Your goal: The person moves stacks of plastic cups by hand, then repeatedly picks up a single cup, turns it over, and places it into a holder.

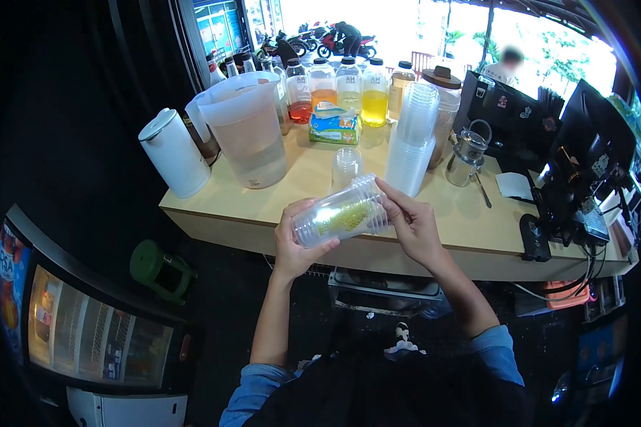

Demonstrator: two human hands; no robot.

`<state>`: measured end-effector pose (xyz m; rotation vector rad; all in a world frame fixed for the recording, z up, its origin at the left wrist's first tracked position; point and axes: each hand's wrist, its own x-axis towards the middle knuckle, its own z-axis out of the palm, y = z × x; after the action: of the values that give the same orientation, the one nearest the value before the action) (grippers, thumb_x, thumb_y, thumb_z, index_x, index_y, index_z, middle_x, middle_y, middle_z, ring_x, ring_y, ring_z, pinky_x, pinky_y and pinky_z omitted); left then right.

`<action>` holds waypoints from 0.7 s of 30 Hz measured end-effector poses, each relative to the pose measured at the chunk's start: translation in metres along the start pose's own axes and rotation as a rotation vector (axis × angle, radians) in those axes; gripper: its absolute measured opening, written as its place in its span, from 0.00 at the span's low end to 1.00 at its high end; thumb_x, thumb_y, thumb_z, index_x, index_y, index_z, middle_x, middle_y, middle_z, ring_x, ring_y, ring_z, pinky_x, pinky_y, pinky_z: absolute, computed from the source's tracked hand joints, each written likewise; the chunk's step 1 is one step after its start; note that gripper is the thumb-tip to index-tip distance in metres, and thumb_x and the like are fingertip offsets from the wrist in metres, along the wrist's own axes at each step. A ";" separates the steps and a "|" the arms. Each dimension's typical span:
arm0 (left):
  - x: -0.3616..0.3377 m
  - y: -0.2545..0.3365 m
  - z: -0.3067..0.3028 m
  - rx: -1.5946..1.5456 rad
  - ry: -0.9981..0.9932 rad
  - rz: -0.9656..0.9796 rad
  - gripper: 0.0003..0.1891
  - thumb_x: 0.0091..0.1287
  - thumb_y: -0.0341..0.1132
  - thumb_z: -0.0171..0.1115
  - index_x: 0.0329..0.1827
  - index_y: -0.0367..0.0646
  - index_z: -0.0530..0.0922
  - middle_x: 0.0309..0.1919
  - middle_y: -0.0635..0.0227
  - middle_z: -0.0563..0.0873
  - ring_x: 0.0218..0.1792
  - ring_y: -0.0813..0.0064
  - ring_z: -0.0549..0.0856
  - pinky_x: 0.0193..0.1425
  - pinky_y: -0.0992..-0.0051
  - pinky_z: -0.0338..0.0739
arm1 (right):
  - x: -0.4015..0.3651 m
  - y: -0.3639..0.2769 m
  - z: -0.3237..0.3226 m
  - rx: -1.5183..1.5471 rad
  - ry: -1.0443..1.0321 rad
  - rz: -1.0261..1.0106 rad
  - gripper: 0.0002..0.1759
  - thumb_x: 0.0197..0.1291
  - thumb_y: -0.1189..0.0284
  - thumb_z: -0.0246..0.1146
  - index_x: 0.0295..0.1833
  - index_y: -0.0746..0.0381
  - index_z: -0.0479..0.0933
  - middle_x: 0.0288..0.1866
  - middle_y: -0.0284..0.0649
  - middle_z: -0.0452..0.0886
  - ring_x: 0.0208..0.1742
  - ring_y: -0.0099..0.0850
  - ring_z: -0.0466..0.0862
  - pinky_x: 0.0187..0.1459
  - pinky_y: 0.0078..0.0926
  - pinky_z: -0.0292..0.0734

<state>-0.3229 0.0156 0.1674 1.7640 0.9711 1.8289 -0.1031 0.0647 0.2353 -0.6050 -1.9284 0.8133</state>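
A short stack of clear plastic cups (340,213) with yellow-green print lies tilted between my two hands, above the counter's front edge. My left hand (297,240) is wrapped round the base end. At the rim end, my right hand (410,219) grips the edges with thumb and fingers. Just behind them a single clear cup (347,165) stands on the counter, partly hidden by the held stack. To the right rises a tall stack of clear cups (410,160).
On the wooden counter (256,204) stand a large water pitcher (243,135), a white kettle (174,153), a tissue box (334,130), several bottles of coloured liquid (374,99) and a metal pot (467,158). Monitors (584,135) and cables crowd the right end. A green stool (161,269) is below left.
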 end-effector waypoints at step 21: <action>0.005 0.001 0.012 0.016 0.071 -0.115 0.36 0.49 0.37 0.77 0.58 0.38 0.65 0.51 0.58 0.76 0.52 0.70 0.78 0.58 0.70 0.73 | -0.006 0.015 -0.003 0.050 -0.100 -0.061 0.24 0.62 0.78 0.59 0.65 0.60 0.69 0.49 0.44 0.83 0.43 0.22 0.81 0.46 0.21 0.77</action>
<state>-0.3119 0.0203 0.1708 1.6267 1.0935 1.8270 -0.0964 0.0711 0.2221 -0.4806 -2.0009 0.8651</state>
